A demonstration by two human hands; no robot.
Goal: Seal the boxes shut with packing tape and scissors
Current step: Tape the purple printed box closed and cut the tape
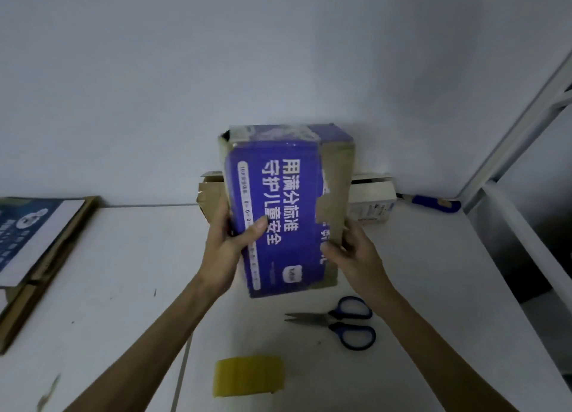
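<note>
Head view: both hands hold the box (278, 213) upright, mid-table. The left hand (229, 244) grips its 9 o'clock edge and the right hand (353, 253) grips its 3 o'clock edge. They are probably positioning a seam. Next, one hand must let go for the tape (249, 376) at 6 o'clock or the scissors (337, 320) at 5.

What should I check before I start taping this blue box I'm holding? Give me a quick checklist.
1. Grip: left hand and right hand both hold the blue box: ok.
2. A hand free for the tape: not ok.
3. Tape roll close by on the table: ok.
4. Scissors on the table beside the right forearm: ok.
5. Box resting on the table: cannot tell.
6. Flaps shut flat: cannot tell.
</note>
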